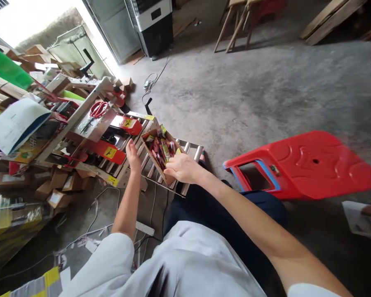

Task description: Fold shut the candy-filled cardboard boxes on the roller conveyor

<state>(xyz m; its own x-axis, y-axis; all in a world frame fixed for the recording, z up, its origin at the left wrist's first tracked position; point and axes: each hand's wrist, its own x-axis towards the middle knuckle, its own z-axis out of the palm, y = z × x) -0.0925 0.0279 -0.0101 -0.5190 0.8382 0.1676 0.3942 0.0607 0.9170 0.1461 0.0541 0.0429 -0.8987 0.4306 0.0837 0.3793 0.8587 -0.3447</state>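
A small open cardboard box (159, 170) sits tilted in view on the metal rollers (185, 187) of a conveyor. It is filled with several small packets (163, 149) in pink, dark red and yellow-green. My right hand (185, 167) is over the box's near right side, its fingers curled down at the contents; what they grip is hidden. My left hand (132, 156) is raised beside the box's left side, fingers stretched out and holding nothing. Just beyond it is the carton sealing machine with its red guards (111, 152).
Red-handled scissors (99, 109) lie on top of the machine. A large red plastic stool or table (321, 165) stands at the right. Cardboard boxes (60, 183) pile up at the left, and cables (94, 210) run across the floor. An air cooler (154, 29) stands at the back.
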